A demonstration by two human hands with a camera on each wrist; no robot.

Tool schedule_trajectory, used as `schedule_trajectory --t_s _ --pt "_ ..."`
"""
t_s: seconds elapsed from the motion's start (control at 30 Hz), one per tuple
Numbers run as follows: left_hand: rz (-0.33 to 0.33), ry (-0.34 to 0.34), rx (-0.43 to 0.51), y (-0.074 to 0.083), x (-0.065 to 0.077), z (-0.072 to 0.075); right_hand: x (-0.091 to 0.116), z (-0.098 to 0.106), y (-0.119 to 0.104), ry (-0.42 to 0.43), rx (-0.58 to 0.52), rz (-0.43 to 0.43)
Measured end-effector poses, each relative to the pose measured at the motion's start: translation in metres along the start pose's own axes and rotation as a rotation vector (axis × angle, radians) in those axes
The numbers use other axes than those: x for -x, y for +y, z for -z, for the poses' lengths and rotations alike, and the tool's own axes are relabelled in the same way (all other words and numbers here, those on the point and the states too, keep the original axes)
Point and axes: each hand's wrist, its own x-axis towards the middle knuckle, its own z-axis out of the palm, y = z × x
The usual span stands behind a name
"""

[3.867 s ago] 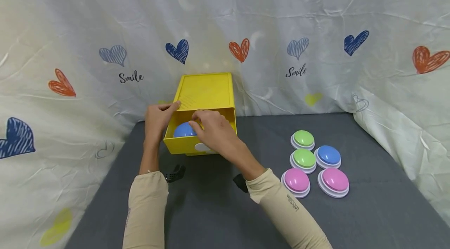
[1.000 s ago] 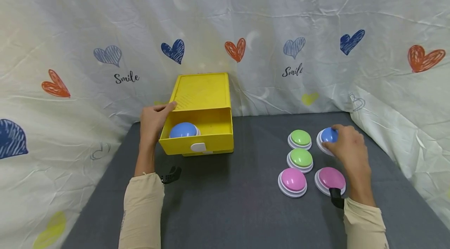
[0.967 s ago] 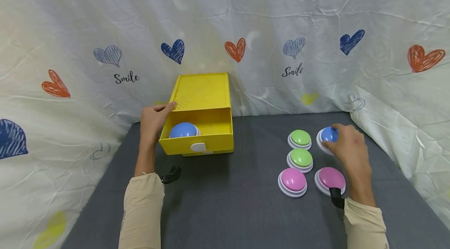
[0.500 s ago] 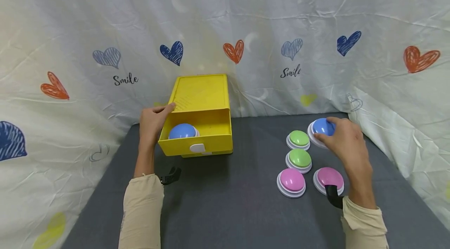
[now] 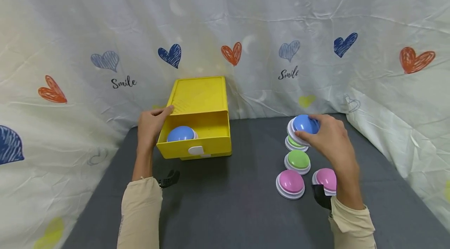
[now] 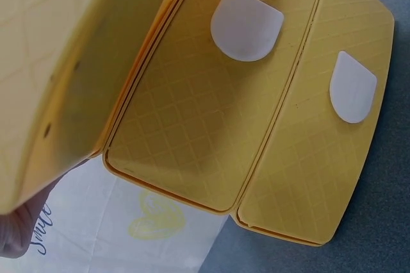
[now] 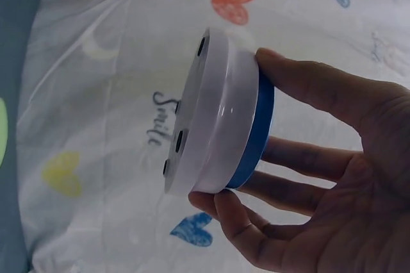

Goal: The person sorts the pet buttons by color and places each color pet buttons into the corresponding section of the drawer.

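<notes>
- Right hand (image 5: 332, 135): pinching the blue button (image 5: 305, 125) by its rim between thumb and fingertips; the underside shows, clear of the table (image 5: 239, 217).
- Just below the held button, partly hidden by it in the head view: the far green button (image 5: 294, 142). Contact cannot be told.
- Nearer the person than the right hand: the near green button (image 5: 299, 160), the left pink button (image 5: 291, 181) and the right pink button (image 5: 326, 179), the last partly covered by the black wrist mount (image 5: 320, 198).
- Well to the right hand's left: the yellow box (image 5: 200, 94), upper drawer (image 5: 214, 145) pulled out.
- Left hand (image 5: 149, 128): against the box's left side, one digit resting on the top edge; grip cannot be told, remaining fingers being hidden.
- Progress, as judged: one loaded, the other blue button (image 5: 181, 134), at the drawer's left; one in hand, outside; four on the table.
- Obstruction: the drawer's raised front wall; room remains right of the loaded button.
- Farthest, beyond both hands: heart-printed curtain (image 5: 253, 18).
</notes>
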Motion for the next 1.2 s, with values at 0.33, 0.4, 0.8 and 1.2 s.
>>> schedule_trajectory --t_s 0.33,0.4,0.8,1.2 --pt "-0.007 -0.007 0.016 -0.003 0.0 0.001 -0.006 -0.019 -0.045 -0.058 -0.139 0.106" --pt "-0.008 -0.01 0.02 -0.004 0.0 0.001 -0.008 -0.025 -0.056 -0.06 -0.164 0.131" --pt "0.005 -0.009 0.02 -0.006 0.0 0.0 -0.02 -0.061 -0.103 0.002 -0.215 0.294" --pt "-0.01 -0.006 0.025 -0.003 0.0 0.0 -0.031 -0.08 -0.134 0.031 -0.222 0.392"
